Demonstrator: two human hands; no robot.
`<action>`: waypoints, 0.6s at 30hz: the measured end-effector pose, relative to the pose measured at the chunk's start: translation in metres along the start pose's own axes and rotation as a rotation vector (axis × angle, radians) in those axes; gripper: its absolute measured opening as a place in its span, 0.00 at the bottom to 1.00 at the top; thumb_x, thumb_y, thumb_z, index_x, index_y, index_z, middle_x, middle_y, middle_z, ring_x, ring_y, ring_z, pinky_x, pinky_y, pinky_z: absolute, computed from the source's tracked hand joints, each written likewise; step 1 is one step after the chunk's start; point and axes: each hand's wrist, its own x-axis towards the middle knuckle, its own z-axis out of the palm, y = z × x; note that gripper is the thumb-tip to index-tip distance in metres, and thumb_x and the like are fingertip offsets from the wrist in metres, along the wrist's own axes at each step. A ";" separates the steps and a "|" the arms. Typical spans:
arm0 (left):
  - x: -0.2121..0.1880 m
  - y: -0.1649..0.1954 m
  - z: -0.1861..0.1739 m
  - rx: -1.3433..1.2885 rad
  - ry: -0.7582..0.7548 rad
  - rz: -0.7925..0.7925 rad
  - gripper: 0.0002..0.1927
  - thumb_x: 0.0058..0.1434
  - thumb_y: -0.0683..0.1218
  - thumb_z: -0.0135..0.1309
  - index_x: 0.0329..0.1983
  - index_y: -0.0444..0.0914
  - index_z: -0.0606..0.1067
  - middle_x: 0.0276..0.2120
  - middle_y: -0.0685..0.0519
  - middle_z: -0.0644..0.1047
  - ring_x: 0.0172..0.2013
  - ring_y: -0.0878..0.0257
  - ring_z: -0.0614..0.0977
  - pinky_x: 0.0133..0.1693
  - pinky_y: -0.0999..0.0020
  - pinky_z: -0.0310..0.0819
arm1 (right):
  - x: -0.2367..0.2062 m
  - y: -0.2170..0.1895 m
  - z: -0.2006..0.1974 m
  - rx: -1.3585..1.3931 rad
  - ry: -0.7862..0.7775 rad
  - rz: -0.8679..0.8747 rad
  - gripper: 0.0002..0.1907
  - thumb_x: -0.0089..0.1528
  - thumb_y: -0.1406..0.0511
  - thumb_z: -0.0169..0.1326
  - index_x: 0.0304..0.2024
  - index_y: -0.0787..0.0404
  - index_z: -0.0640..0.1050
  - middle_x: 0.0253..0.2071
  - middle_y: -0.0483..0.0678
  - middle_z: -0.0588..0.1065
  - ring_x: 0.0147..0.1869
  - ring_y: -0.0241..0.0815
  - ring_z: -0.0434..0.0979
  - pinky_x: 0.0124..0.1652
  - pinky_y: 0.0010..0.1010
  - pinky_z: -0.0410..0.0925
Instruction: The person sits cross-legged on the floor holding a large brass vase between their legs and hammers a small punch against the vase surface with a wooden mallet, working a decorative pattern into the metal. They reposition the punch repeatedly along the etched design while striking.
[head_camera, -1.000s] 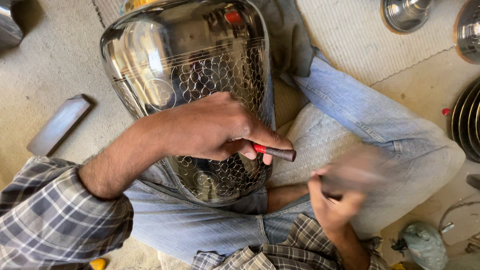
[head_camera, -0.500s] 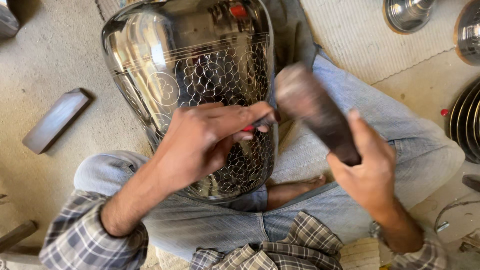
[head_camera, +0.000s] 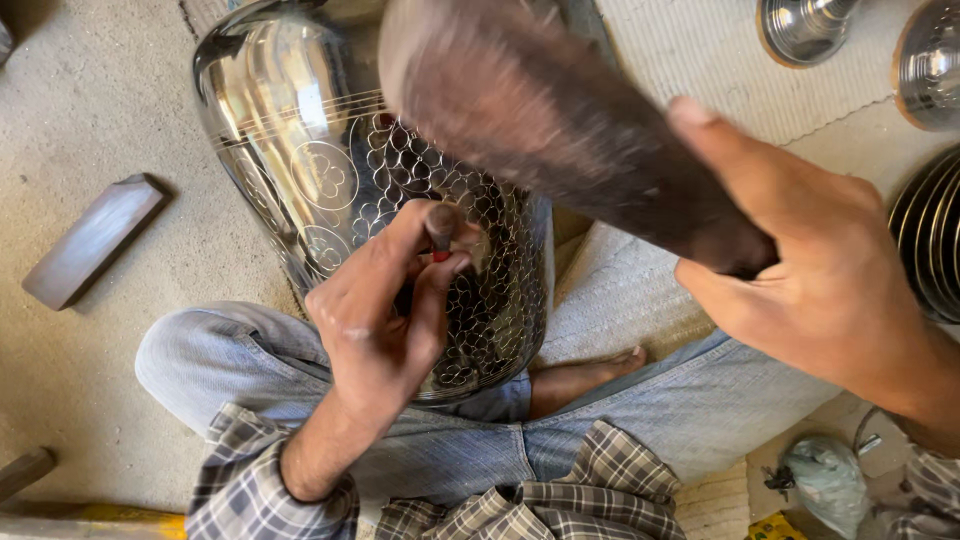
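In the middle of the frame, a shiny metal pot (head_camera: 300, 180) on its side across the lap, long way running up the frame. Left hand (head_camera: 385, 310) pinching a small punch (head_camera: 441, 228) against it. Right hand (head_camera: 800, 260), upper right, gripping a dark mallet (head_camera: 560, 130) raised just above the punch.

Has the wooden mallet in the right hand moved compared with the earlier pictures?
Yes. The wooden mallet has swung up and left, from beside the knee to above the engraved steel vessel, over the punch.
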 end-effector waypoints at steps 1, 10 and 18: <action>0.000 -0.002 0.003 0.013 0.028 -0.014 0.16 0.70 0.35 0.58 0.59 0.36 0.74 0.41 0.50 0.84 0.34 0.67 0.86 0.35 0.73 0.84 | 0.002 -0.004 -0.005 -0.171 -0.058 -0.054 0.45 0.53 0.75 0.60 0.71 0.52 0.62 0.35 0.45 0.74 0.29 0.38 0.75 0.29 0.29 0.70; -0.004 -0.007 0.007 0.001 0.119 -0.024 0.14 0.66 0.36 0.63 0.54 0.35 0.77 0.33 0.53 0.82 0.25 0.69 0.81 0.27 0.77 0.75 | 0.035 -0.028 -0.023 -0.501 -0.263 -0.188 0.47 0.53 0.77 0.62 0.72 0.46 0.63 0.28 0.42 0.73 0.23 0.38 0.73 0.23 0.32 0.69; 0.000 0.000 -0.001 0.085 0.010 -0.009 0.15 0.67 0.37 0.64 0.55 0.33 0.75 0.35 0.52 0.81 0.29 0.65 0.83 0.32 0.73 0.75 | 0.033 -0.026 -0.022 -0.377 -0.127 -0.152 0.46 0.57 0.74 0.61 0.75 0.45 0.61 0.36 0.45 0.75 0.30 0.39 0.75 0.29 0.30 0.71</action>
